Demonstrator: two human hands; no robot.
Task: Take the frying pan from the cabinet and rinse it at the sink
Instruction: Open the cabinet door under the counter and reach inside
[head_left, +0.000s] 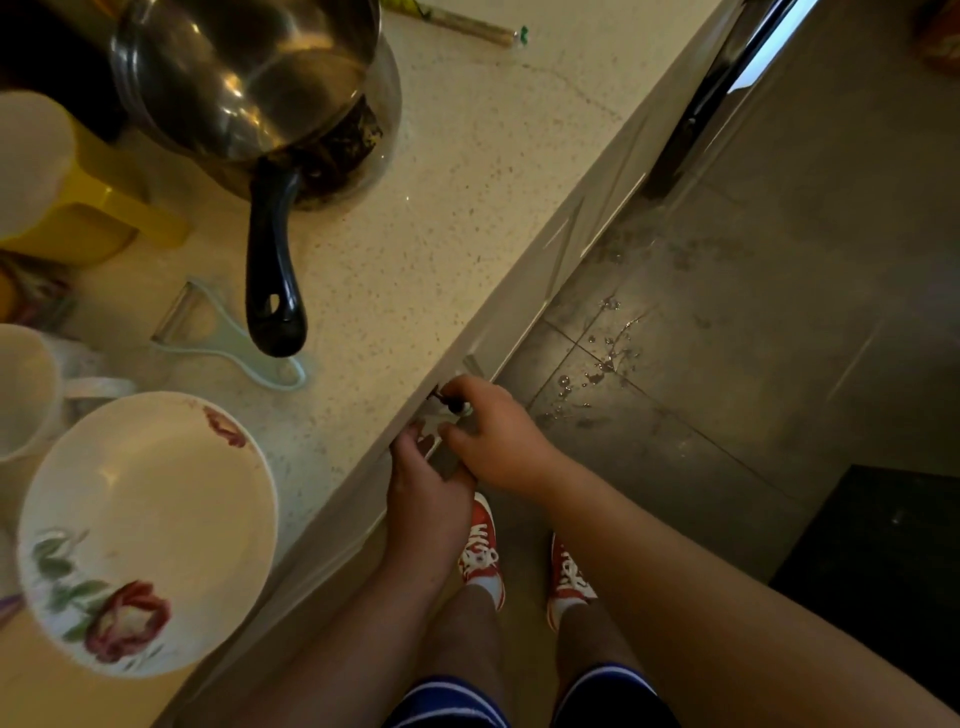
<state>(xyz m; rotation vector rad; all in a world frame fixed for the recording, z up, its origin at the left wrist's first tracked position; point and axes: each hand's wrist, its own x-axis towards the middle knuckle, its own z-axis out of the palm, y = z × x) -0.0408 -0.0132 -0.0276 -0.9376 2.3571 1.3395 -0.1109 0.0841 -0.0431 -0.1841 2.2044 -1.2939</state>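
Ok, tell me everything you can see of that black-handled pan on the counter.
The pan sits on the speckled countertop at upper left. Its bowl looks like shiny steel, empty inside, with dark burnt-looking staining on the outer wall. A glossy black handle with a hanging hole points toward the person, its tip over a pale blue peeler. Neither hand touches it.

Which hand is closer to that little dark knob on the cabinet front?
Right. The right hand has its fingers at the knob. The left hand sits just below it, fingers at the cabinet door's edge.
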